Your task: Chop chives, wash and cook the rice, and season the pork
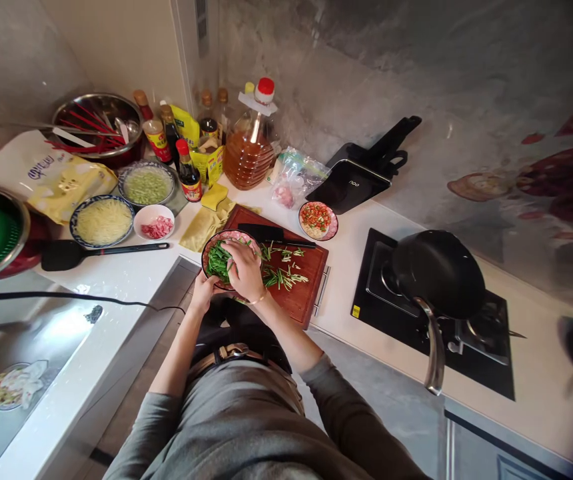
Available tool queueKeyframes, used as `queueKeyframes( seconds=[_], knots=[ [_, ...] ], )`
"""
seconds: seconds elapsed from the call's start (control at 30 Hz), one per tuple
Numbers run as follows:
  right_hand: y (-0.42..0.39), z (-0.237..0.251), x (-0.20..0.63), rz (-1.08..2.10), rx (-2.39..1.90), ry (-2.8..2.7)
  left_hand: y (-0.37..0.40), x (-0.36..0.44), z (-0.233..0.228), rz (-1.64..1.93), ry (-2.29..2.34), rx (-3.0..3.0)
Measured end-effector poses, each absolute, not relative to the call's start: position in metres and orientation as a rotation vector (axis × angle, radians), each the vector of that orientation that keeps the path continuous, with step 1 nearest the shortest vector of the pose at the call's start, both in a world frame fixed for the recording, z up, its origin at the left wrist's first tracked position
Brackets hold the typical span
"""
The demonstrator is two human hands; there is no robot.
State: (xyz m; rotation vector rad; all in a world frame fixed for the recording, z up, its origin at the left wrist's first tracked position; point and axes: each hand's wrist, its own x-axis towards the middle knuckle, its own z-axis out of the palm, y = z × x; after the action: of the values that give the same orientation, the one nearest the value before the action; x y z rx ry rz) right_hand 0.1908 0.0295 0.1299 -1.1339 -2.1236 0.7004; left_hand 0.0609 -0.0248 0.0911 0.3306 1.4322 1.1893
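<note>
My left hand (203, 292) grips the near left rim of a patterned bowl (210, 245) that holds chopped green onions (218, 261). Over the bowl's right side, my right hand (244, 268) reaches in with bent fingers among the greens; its fingertips are partly hidden. The bowl is above the left end of a reddish-brown cutting board (294, 308). More cut pieces, pale and green, lie scattered on the board (286, 277). Along the board's far side rests a kitchen knife (266, 233) with a black blade.
A black wok (439, 273) sits on the gas stove (491, 373) at right, handle toward me. Behind the board are a bowl of chopped chillies (316, 219), a knife block (349, 183) and an oil jug (249, 157). Filled bowls, a black spatula (66, 255) and the sink (61, 343) are at left.
</note>
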Motion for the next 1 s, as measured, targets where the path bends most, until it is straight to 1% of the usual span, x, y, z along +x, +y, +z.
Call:
queueKeyframes(
  seconds=[0.17, 0.27, 0.37, 0.43, 0.5, 0.63, 0.7, 0.77, 0.93, 1.0],
  knots=[
    [0.038, 0.119, 0.192, 0.74, -1.037, -1.98, -0.027, 0.06, 0.089, 1.223, 1.424, 0.3],
    [0.04, 0.118, 0.191, 0.893, -0.929, -1.861, -0.028, 0.058, 0.088, 1.202, 1.417, 0.274],
    [0.04, 0.127, 0.191, 1.076, -0.987, -1.771, -0.029, 0.056, 0.087, 1.219, 1.423, 0.261],
    [0.038, 0.136, 0.192, 1.14, -1.045, -1.86, -0.03, 0.056, 0.088, 1.221, 1.419, 0.265],
    [0.036, 0.146, 0.194, 1.072, -1.105, -2.046, -0.03, 0.056, 0.089, 1.202, 1.419, 0.282],
    [0.03, 0.149, 0.199, 0.771, -1.154, -2.27, -0.03, 0.054, 0.09, 1.18, 1.44, 0.298],
    [0.029, 0.134, 0.21, 0.719, -1.207, -2.199, -0.03, 0.051, 0.09, 1.176, 1.458, 0.276],
    [0.028, 0.107, 0.23, 0.684, -1.356, -2.013, -0.03, 0.046, 0.089, 1.17, 1.489, 0.25],
    [0.022, 0.017, 0.301, 0.442, -1.98, -1.377, -0.035, 0.03, 0.083, 1.22, 1.57, 0.199],
    [0.019, -0.011, 0.315, 0.363, -2.178, -1.202, -0.037, 0.024, 0.082, 1.237, 1.591, 0.188]
  ],
)
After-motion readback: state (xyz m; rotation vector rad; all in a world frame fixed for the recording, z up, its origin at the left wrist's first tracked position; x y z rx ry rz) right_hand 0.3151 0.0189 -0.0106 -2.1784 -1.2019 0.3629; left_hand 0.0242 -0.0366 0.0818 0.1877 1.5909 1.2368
